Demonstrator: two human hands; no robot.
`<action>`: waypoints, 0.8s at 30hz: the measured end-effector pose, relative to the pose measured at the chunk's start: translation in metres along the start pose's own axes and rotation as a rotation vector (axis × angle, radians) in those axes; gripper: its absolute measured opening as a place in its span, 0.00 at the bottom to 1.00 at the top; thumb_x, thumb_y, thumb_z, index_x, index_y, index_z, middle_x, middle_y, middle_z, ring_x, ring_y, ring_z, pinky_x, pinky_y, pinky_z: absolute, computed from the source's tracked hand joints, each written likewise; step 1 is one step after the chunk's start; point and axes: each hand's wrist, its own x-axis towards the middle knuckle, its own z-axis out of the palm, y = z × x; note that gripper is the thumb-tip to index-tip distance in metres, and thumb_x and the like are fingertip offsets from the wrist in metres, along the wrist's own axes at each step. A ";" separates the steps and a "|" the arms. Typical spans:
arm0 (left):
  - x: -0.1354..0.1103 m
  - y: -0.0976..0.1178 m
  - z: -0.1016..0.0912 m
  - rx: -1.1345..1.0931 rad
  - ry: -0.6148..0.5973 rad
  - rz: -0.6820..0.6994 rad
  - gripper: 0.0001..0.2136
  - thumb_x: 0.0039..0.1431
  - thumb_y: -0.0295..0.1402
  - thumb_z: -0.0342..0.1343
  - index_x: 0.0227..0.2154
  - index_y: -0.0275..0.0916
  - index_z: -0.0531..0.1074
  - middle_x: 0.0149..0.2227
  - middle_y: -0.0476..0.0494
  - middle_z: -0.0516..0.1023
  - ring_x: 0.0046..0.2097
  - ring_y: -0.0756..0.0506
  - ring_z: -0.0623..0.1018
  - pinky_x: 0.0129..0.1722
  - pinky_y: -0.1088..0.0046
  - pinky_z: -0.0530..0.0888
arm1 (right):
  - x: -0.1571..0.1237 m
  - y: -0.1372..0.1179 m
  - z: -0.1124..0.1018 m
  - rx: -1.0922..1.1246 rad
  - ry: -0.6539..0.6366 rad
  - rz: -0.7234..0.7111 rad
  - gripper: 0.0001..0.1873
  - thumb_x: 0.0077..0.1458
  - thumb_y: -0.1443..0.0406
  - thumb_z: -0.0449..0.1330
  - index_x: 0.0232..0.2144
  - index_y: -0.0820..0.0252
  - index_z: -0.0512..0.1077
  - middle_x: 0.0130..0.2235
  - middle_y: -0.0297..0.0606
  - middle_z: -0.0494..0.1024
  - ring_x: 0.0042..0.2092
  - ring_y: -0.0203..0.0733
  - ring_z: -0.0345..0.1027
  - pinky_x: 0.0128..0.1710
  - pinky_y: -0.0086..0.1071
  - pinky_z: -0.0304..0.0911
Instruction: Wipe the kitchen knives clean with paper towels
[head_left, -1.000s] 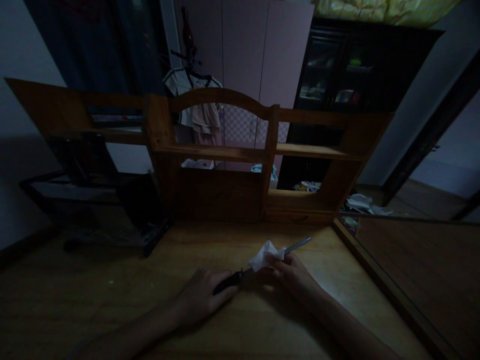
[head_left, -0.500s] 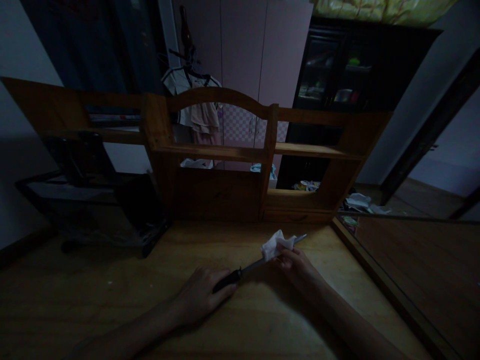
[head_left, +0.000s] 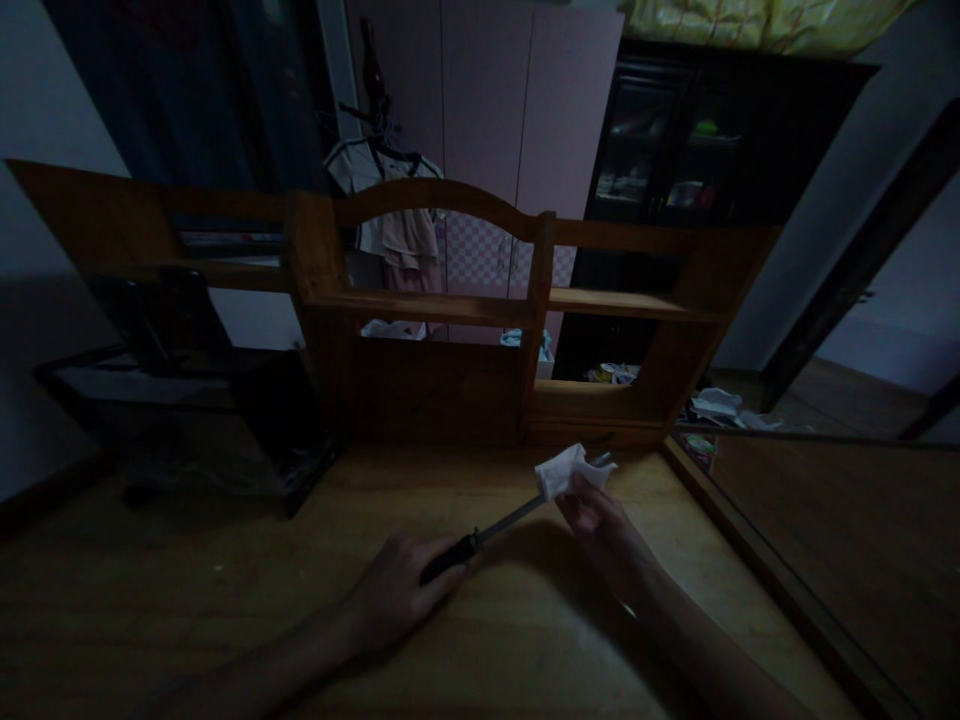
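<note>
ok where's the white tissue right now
In the head view, the tissue is right of the middle, held by the right hand against the metal rod near its tip, away from the black handle in the left hand.

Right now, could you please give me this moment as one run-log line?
left hand: grips handle | right hand: holds tissue on rod near tip | tip: showing past tissue | place: over table

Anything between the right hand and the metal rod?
Yes: the white tissue, held against the metal rod near its far end by the right hand. Nothing visible separates the left hand from the black handle it grips.
</note>
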 end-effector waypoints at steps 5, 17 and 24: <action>-0.001 0.009 -0.006 0.001 0.019 -0.033 0.17 0.64 0.45 0.46 0.45 0.41 0.74 0.37 0.46 0.80 0.35 0.45 0.77 0.33 0.74 0.68 | -0.001 -0.002 0.005 0.055 -0.018 -0.001 0.13 0.49 0.58 0.66 0.37 0.55 0.74 0.47 0.37 0.74 0.53 0.44 0.64 0.57 0.37 0.57; -0.001 0.013 -0.006 0.058 -0.037 0.036 0.16 0.64 0.45 0.46 0.40 0.42 0.75 0.34 0.46 0.79 0.34 0.45 0.77 0.36 0.73 0.68 | -0.032 0.018 0.028 -0.215 -0.182 0.228 0.16 0.44 0.64 0.71 0.36 0.65 0.75 0.34 0.42 0.79 0.33 0.42 0.72 0.32 0.31 0.64; -0.002 0.007 0.002 0.106 -0.035 0.051 0.16 0.64 0.46 0.46 0.40 0.43 0.74 0.35 0.47 0.79 0.36 0.44 0.77 0.37 0.71 0.66 | -0.033 0.021 0.026 -0.240 -0.165 0.255 0.14 0.44 0.62 0.70 0.33 0.64 0.76 0.31 0.40 0.78 0.31 0.41 0.70 0.30 0.31 0.63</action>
